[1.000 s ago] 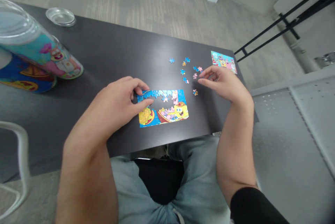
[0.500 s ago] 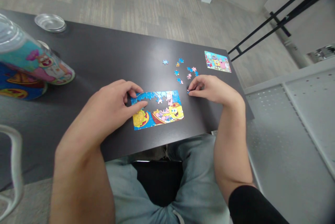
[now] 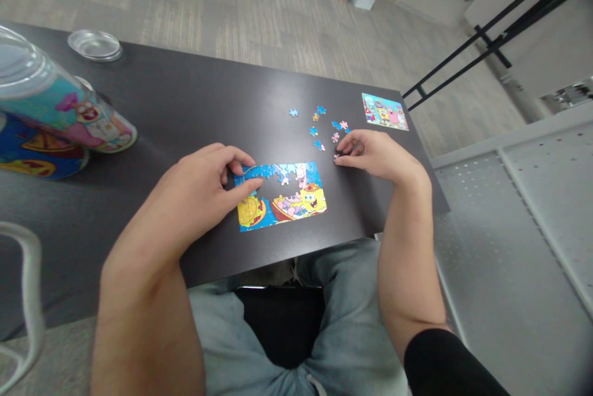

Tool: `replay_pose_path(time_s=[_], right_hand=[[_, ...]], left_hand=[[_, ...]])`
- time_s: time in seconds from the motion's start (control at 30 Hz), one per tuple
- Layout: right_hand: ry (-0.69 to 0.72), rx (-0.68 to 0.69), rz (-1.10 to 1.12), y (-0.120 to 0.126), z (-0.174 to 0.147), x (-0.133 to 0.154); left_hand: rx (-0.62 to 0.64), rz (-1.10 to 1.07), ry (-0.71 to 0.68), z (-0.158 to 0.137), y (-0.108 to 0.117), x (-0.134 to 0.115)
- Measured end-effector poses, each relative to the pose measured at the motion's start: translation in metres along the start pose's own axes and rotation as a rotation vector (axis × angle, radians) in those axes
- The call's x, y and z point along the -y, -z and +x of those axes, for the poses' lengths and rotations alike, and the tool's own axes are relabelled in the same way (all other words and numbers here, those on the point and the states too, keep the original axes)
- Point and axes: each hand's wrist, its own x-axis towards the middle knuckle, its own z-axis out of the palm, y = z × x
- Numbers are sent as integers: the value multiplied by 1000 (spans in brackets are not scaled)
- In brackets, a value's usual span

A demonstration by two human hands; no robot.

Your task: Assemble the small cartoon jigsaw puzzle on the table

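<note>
Steadying, as I judge it, the left end of the part-joined cartoon jigsaw (image 3: 312, 201), my left hand (image 3: 206, 180) has a wide grip: thumb and forefinger stand apart over its far left corner, so the border is less likely to slide. The jigsaw lies by the near edge of the dark desk (image 3: 199, 93), within easy reach of both hands; bare desktop shows through its middle.

My right hand (image 3: 384, 152) has a narrow grip, a small jigsaw piece (image 3: 336, 157) seemingly pinched at the fingertips, which hide most of it. I use only the tips, probably because something so small and flat offers little to grasp.

Loose pieces (image 3: 314, 131) lie between the jigsaw and the far edge, mostly spread enough to pick singly. By the far right corner a cartoon picture (image 3: 385, 112) lies face up, viewable yet out of my way. Printed cans (image 3: 92, 118) stand toward the left end, and a clear round lid (image 3: 95, 45) lies along the far edge, away from my hands.
</note>
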Motion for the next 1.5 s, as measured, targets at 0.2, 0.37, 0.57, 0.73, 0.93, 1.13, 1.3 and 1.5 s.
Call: replay_pose_path(time_s=[0.2, 0.37, 0.57, 0.73, 0.93, 1.13, 1.3, 1.5], right_hand=[[39, 10, -27, -1, -3, 2], [39, 9, -50, -5, -1, 6], [58, -2, -18, -10, 0, 7], [123, 33, 70, -14, 1, -4], [181, 133, 233, -12, -1, 0], [192, 243, 383, -11, -8, 26], [210, 320, 485, -24, -5, 37], [234, 394, 542, -36, -4, 47]], left_hand=[[-11, 36, 37, 1, -2, -4], [3, 56, 37, 2, -1, -5], [-10, 67, 52, 3, -1, -6], [-11, 53, 44, 2, -1, -6], [-11, 54, 58, 0, 0, -8], [-10, 63, 54, 2, 0, -8], [-27, 73, 30, 3, -1, -3], [-35, 83, 39, 1, -1, -6]])
